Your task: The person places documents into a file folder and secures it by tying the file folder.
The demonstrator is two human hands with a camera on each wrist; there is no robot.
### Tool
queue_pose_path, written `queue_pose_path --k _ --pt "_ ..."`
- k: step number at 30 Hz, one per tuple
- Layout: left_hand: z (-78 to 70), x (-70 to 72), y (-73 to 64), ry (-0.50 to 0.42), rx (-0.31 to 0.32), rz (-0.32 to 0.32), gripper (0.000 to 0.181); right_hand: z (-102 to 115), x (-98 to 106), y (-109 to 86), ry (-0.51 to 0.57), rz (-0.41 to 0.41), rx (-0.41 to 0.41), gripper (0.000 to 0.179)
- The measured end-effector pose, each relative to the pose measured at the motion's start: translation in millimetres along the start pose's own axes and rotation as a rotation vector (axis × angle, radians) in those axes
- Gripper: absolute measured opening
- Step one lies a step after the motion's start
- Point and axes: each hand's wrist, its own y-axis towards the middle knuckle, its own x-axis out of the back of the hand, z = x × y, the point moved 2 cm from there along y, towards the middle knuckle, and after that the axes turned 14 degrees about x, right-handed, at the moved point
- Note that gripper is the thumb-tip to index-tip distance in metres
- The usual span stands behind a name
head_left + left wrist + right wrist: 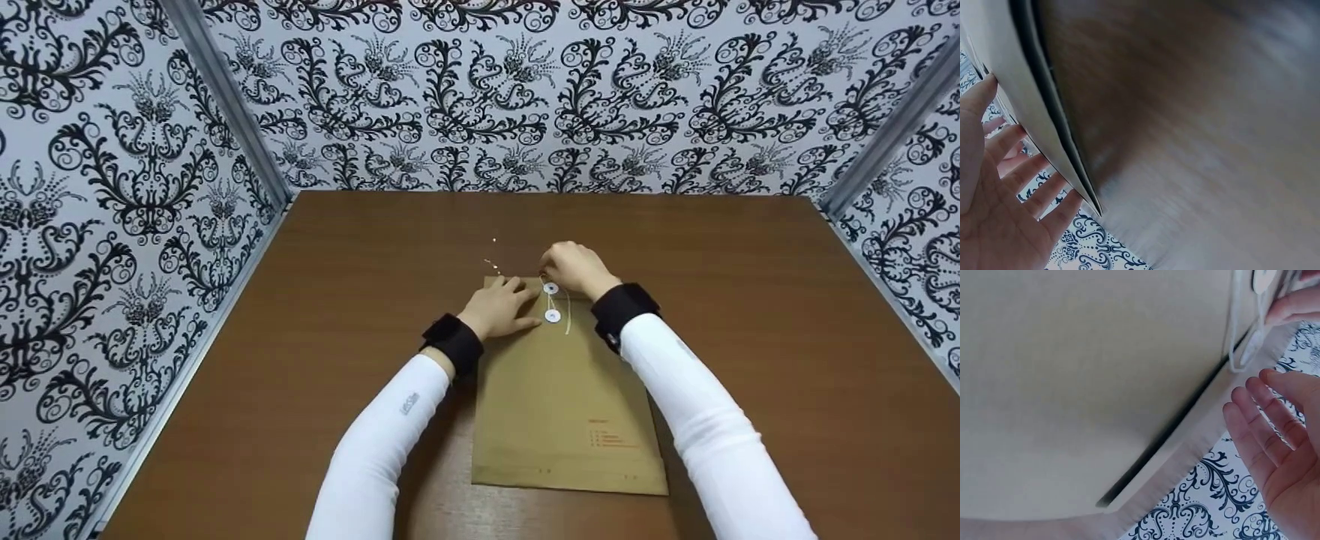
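A brown paper document envelope (pixel 562 390) lies on the table, its two white button discs (pixel 552 316) near the top edge. A thin white string (pixel 568 315) runs between the discs, and a loose length trails beside them. My left hand (pixel 501 306) rests spread on the envelope's upper left corner, fingers straight, left of the discs. Over the top disc, my right hand (pixel 576 266) has its fingers bent, thumb and fingertips close together at the string. In the right wrist view, the right hand (pixel 1280 444) sits right beside the string's bend; the pinch itself is partly hidden.
The brown wooden table (pixel 360 247) extends around the envelope. Patterned black-and-white panels (pixel 517 97) stand behind and at both sides. Small bright specks (pixel 492 264) show beyond the left fingertips. Red print (pixel 607 435) marks the envelope's lower right.
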Motion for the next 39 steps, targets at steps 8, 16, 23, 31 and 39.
queue_pose_path --k 8,16,23,31,39 --pt "-0.9 -0.1 -0.8 0.003 -0.008 -0.018 0.062 0 7 -22.3 0.026 -0.065 0.011 0.026" --pt "-0.8 -1.6 0.0 0.006 -0.004 -0.005 0.063 3 4 -51.4 0.116 -0.091 0.036 0.026" --pt "-1.0 -0.5 0.8 0.016 0.005 0.005 0.063 3 1 -78.3 0.175 -0.098 0.079 0.031" --pt "0.0 -1.4 2.1 0.044 0.023 0.031 0.063 1 -4 -97.9 0.202 0.045 0.123 0.049" --pt "0.2 -2.3 2.9 0.049 0.006 0.012 0.064 -3 -10 -102.9 0.204 0.112 0.101 0.059"
